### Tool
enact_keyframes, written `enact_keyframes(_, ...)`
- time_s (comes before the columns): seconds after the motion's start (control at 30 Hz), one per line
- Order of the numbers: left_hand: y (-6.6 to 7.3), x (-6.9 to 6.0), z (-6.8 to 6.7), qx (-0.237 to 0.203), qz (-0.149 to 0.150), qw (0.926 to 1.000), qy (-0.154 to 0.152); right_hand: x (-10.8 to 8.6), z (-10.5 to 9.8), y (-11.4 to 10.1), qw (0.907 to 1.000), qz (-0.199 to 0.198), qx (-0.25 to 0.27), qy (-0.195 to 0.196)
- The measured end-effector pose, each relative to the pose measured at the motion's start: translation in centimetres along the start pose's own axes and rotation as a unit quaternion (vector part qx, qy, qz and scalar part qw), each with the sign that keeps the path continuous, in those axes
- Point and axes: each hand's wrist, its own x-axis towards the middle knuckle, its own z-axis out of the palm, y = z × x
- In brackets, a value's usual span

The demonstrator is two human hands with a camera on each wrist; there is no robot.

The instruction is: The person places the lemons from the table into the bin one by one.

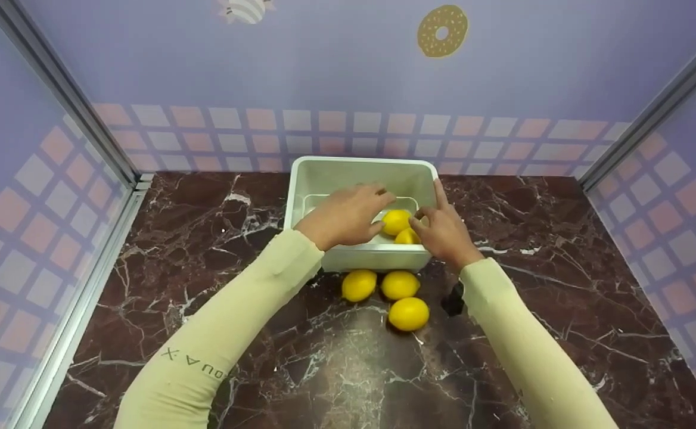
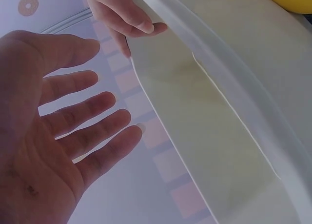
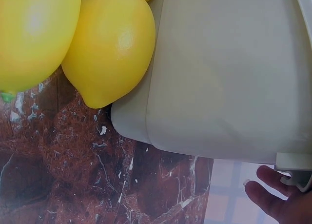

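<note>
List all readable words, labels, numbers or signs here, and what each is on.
"X", on the left sleeve; the dark lettering that follows it is too small and slanted for me to read surely.
Right sleeve: a tiny dark mark, too small to read.
White bin and lemons: no text visible.
</note>
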Motion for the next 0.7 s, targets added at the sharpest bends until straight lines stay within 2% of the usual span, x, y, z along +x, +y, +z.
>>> enact_keyframes(0.2,0.3,-0.3,0.1,0.007,0.005,0.9999,0.007,0.0,0.0,0.1,1.0,-0.003,-0.002,-0.001)
enact_keyframes(0.7,1.0,-1.1,0.1,-0.008,0.019,0.9997,0.01,-0.1,0.1,0.0,1.0,-0.001,0.002,0.0)
